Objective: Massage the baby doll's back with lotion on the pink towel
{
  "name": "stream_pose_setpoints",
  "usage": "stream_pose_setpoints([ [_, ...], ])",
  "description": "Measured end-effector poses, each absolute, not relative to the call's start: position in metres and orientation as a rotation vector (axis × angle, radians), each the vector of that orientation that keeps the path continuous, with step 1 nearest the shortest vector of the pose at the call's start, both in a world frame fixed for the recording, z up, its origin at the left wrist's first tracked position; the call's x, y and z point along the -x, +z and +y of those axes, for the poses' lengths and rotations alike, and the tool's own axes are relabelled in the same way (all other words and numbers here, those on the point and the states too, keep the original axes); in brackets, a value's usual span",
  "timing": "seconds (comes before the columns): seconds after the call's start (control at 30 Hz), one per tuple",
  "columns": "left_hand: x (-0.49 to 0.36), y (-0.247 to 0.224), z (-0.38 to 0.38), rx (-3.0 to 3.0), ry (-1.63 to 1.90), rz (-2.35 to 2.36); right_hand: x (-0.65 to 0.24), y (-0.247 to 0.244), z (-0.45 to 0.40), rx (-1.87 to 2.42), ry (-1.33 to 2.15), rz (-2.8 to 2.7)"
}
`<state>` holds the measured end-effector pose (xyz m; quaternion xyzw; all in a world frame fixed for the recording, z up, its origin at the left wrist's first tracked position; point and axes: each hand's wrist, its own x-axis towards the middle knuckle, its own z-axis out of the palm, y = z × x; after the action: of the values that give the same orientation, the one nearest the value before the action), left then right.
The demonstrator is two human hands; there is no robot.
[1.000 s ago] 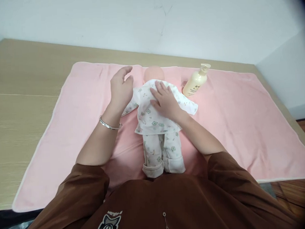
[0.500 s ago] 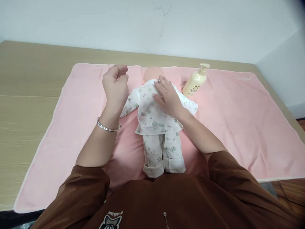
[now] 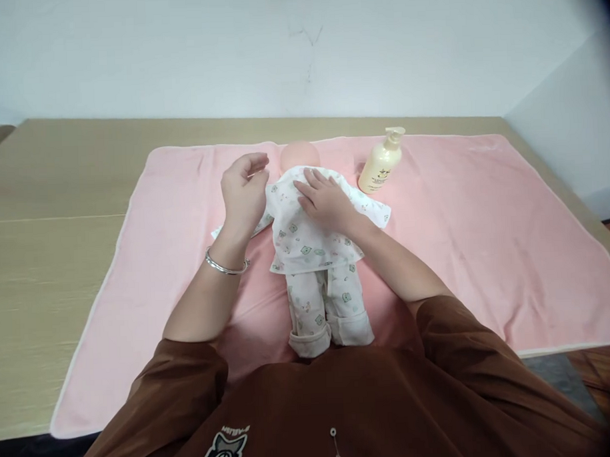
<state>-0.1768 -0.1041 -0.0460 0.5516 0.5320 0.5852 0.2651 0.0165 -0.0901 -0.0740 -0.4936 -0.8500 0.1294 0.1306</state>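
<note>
A baby doll [image 3: 300,157] lies on a pink blanket [image 3: 466,249], its head toward the wall. It wears a white printed top [image 3: 305,235] and matching trousers [image 3: 307,302] with rolled cuffs. My right hand [image 3: 329,202] rests on the upper part of the top with its fingers spread. My left hand [image 3: 244,194], with a silver bangle at the wrist, is raised beside the doll's shoulder on the left. Its fingers are curled with a gap to the thumb, and nothing shows in it. Part of the left sleeve is hidden behind that hand.
A pale yellow pump bottle [image 3: 380,166] stands on the blanket right of the doll, near its outstretched sleeve. The wooden table [image 3: 46,264] shows at the left and along the back, against a white wall [image 3: 179,53].
The camera view has shifted a little. My left hand has moved slightly right and nearer the doll. My right hand stays on the top.
</note>
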Motion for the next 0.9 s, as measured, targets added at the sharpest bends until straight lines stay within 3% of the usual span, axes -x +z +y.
stream_pose_setpoints([
  [0.33, 0.134, -0.019, -0.095, -1.329, 1.336, 1.078, -0.12, 0.003, -0.072, 1.596, 0.134, -1.962],
  [0.53, 0.076, -0.008, -0.044, -1.413, 0.959, 0.898, -0.155, -0.012, -0.042, 1.642, 0.121, -1.952],
  [0.9, -0.002, -0.047, 0.04, -1.483, 0.996, 0.889, -0.144, -0.021, -0.04, 1.726, 0.105, -2.029],
])
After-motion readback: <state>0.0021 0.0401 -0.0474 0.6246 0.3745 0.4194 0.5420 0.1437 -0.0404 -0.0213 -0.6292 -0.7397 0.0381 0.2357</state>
